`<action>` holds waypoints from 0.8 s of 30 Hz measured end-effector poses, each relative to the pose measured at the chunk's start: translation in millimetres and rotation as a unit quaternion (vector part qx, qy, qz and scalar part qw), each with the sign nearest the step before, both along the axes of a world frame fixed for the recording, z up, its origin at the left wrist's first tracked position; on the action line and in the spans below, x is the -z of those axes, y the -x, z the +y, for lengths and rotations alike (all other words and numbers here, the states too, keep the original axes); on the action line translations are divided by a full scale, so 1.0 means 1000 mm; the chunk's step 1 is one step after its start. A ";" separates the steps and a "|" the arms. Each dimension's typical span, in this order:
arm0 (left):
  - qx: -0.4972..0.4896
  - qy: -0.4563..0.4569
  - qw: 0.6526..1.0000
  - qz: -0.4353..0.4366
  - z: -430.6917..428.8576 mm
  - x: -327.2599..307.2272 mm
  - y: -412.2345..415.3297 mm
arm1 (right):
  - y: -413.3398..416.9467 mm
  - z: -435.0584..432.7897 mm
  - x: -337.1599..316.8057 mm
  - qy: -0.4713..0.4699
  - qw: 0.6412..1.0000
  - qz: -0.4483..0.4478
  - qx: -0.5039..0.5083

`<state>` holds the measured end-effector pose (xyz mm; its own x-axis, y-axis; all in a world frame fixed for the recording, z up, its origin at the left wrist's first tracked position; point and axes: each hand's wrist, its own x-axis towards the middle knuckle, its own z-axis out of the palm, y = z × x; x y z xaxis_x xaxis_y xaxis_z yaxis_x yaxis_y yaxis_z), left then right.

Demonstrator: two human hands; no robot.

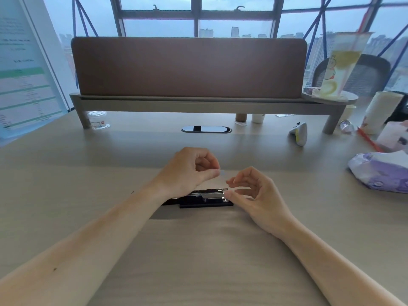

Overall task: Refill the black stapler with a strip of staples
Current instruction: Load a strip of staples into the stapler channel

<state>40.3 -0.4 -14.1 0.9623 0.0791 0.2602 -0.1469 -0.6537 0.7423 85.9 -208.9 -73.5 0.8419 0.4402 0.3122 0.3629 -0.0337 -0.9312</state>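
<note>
The black stapler (206, 203) lies on the desk in front of me with its top swung open, so the silver metal magazine (213, 193) shows. My left hand (189, 171) hovers just above its rear half and pinches a small pale staple strip (222, 173) between thumb and forefinger; the strip is blurred. My right hand (254, 193) is at the stapler's right end with its fingers curled and apart. Its thumb tip touches the front of the magazine, and nothing is held in it.
A brown divider on a grey shelf (189, 102) spans the back of the desk. A purple-and-white bag (382, 173) lies at the right, with a paper roll (382, 111), a tall drink cup (340, 67) and a grey mouse (299, 133). A papers stand (24, 80) is at the left.
</note>
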 end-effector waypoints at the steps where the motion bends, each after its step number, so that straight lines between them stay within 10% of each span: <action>1: -0.008 0.011 1.000 -0.001 0.004 0.000 0.001 | 0.002 0.000 0.000 0.035 0.999 -0.019 -0.010; 24: 0.011 -0.027 0.999 -0.019 0.011 0.013 0.031 | 0.010 0.001 0.000 0.159 0.969 -0.189 0.023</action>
